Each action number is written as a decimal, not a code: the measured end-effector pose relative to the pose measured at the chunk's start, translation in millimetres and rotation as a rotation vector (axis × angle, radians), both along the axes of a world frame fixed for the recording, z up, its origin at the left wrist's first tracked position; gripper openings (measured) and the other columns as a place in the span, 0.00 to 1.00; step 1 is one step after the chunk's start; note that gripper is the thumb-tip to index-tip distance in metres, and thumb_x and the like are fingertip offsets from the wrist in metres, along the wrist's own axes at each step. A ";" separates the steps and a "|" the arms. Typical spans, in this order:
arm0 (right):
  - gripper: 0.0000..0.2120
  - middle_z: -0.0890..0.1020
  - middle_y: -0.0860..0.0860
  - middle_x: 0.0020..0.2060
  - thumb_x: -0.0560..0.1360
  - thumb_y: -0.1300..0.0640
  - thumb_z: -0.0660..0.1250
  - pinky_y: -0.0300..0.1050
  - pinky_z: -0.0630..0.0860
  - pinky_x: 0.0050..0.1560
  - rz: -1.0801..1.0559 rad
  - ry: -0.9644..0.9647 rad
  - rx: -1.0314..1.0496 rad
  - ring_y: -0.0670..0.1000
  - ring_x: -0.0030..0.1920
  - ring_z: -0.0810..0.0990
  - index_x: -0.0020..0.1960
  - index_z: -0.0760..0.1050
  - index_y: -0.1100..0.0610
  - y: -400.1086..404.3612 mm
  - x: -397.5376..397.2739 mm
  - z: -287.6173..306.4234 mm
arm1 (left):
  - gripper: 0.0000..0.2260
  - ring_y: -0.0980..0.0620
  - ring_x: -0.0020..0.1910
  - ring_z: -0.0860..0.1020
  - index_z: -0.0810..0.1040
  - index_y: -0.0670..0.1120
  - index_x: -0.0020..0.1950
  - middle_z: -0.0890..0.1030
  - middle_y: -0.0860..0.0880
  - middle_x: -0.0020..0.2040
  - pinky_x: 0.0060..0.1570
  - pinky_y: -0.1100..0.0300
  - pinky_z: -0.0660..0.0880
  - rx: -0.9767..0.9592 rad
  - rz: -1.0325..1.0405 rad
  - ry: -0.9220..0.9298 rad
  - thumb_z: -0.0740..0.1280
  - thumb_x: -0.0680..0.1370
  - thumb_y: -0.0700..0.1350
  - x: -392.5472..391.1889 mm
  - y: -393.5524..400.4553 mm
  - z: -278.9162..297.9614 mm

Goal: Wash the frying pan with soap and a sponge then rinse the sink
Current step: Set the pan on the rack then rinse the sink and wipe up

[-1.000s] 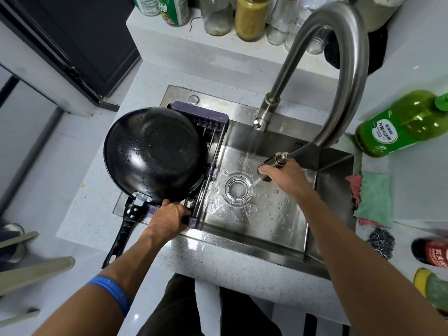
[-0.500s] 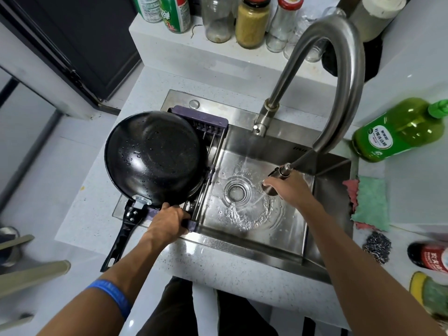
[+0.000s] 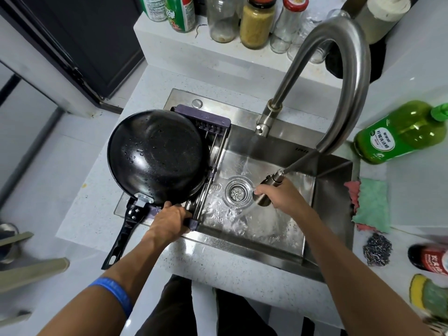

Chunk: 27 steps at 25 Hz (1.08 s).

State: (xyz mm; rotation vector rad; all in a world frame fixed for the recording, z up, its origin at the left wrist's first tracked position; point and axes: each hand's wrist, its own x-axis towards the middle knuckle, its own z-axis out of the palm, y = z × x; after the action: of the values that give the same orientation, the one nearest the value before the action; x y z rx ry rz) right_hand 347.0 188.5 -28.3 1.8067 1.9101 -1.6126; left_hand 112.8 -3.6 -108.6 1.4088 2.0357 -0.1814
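The black frying pan (image 3: 155, 156) lies upside down, wet, on a purple drying rack (image 3: 211, 122) over the left part of the steel sink (image 3: 332, 202). Its handle (image 3: 121, 238) points toward me. My left hand (image 3: 169, 221) grips the rack's near end beside the pan. My right hand (image 3: 278, 197) holds the pull-out spray head (image 3: 269, 187) of the tall faucet (image 3: 351, 69). Water sprays down-left onto the sink floor near the drain (image 3: 238, 191).
A green soap bottle (image 3: 397, 132) lies on the right counter above a green and pink cloth (image 3: 371, 204) and a steel scourer (image 3: 377, 248). A yellow-green sponge (image 3: 429, 297) and a red-labelled bottle (image 3: 431, 258) sit at the right edge. Jars (image 3: 257, 23) line the back shelf.
My right hand has drawn the spray head rightward and nearer, and the jet now strikes the near part of the sink floor instead of the drain. The left hand and pan stayed put.
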 end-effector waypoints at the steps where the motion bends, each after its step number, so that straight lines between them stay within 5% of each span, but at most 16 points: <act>1: 0.09 0.80 0.42 0.23 0.72 0.53 0.73 0.43 0.71 0.40 0.009 -0.009 0.006 0.41 0.28 0.80 0.35 0.78 0.52 6.1 5.2 1.2 | 0.10 0.52 0.50 0.64 0.81 0.55 0.56 0.79 0.51 0.53 0.48 0.61 0.68 0.004 -0.005 0.003 0.68 0.76 0.54 -0.1 0.1 -0.5; 5: 0.11 0.81 0.45 0.25 0.72 0.53 0.73 0.46 0.74 0.42 0.099 -0.121 0.043 0.48 0.33 0.80 0.32 0.80 0.53 18.6 25.5 3.1 | 0.11 0.52 0.50 0.63 0.80 0.53 0.57 0.79 0.51 0.54 0.49 0.61 0.69 -0.012 -0.018 0.016 0.68 0.77 0.54 1.1 1.3 -0.4; 9: 0.06 0.78 0.44 0.21 0.74 0.55 0.73 0.38 0.71 0.31 0.083 0.044 -0.051 0.40 0.24 0.76 0.41 0.81 0.57 -4.0 -0.9 -2.3 | 0.10 0.52 0.50 0.63 0.80 0.54 0.56 0.78 0.50 0.55 0.47 0.60 0.69 -0.007 -0.043 0.029 0.66 0.78 0.55 3.1 0.5 2.6; 14: 0.11 0.81 0.52 0.29 0.72 0.48 0.74 0.37 0.70 0.27 0.022 0.146 -0.090 0.47 0.28 0.76 0.49 0.83 0.55 -19.8 -24.5 -15.4 | 0.09 0.51 0.52 0.66 0.81 0.55 0.56 0.77 0.52 0.53 0.50 0.60 0.69 0.046 0.016 -0.049 0.67 0.78 0.54 2.5 -4.1 4.5; 18: 0.08 0.82 0.58 0.31 0.74 0.54 0.73 0.36 0.69 0.25 -0.068 0.185 -0.044 0.48 0.27 0.76 0.50 0.84 0.58 -9.9 -17.0 -19.9 | 0.09 0.53 0.50 0.64 0.81 0.55 0.56 0.76 0.54 0.51 0.49 0.62 0.68 0.042 0.050 -0.039 0.67 0.78 0.55 1.3 -8.9 -1.8; 27: 0.03 0.81 0.48 0.28 0.74 0.52 0.74 0.37 0.73 0.30 -0.271 0.331 -0.086 0.45 0.28 0.76 0.47 0.84 0.51 -12.9 -65.3 -21.9 | 0.10 0.53 0.50 0.63 0.81 0.54 0.56 0.77 0.53 0.52 0.48 0.63 0.65 0.038 0.075 -0.043 0.66 0.78 0.55 4.3 -7.5 0.5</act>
State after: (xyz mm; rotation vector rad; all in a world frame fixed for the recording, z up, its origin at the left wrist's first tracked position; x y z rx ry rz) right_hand 281.7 175.6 -50.1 1.9334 1.7302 -2.1671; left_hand 117.1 -11.0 -108.2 1.3451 2.0625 -0.0795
